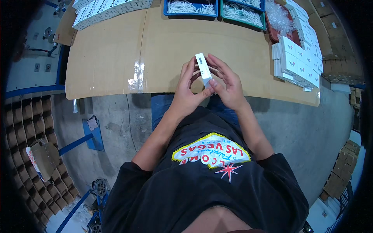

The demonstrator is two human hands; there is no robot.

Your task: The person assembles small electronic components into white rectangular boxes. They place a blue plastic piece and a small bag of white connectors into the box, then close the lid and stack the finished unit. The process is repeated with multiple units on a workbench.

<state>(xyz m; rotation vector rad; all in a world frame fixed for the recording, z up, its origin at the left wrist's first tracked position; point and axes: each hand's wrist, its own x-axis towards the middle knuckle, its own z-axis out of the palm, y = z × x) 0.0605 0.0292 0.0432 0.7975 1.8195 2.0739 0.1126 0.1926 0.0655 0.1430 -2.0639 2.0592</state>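
Observation:
A small white box with dark print on its narrow side is held up between my two hands, over the near edge of the table. My left hand grips it from the left, its thumb at the bottom end and its fingers bent behind. From the other side my right hand holds it too, thumb pressed on the lower corner and fingers curved around the back. The ends of several fingers are hidden behind the box.
Cardboard covers the table. At its far side stand a blue bin and a green bin of small white tubes, a red tray of clear plastic pieces, stacked white boxes at right and a row of white boxes at left.

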